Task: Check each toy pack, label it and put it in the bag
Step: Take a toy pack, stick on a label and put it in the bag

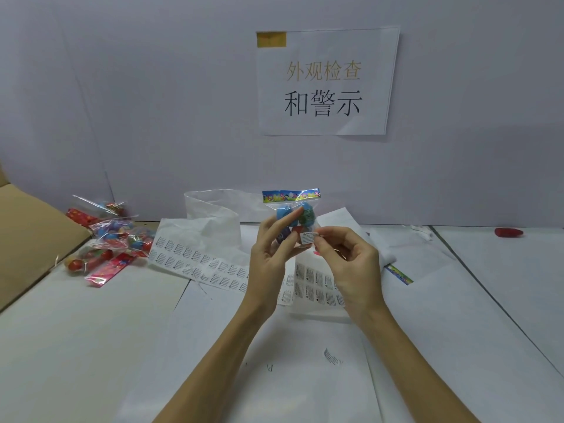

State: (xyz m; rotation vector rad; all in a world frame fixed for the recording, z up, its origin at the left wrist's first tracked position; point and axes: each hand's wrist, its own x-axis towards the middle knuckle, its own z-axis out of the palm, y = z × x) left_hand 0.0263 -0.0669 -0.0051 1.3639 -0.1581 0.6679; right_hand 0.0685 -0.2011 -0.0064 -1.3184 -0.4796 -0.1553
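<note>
My left hand holds a clear toy pack upright above the table; it has a colourful header card and blue, green and red toys inside. My right hand pinches a small white warning label against the pack's lower front. Sheets of warning labels lie on the table under and left of my hands. A large white plastic bag lies open behind the sheets. A pile of several other toy packs sits at the far left.
A cardboard box flap stands at the left edge. A paper sign hangs on the back wall. A red object lies at the far right. Another pack's header shows beside my right hand. White paper covers the table.
</note>
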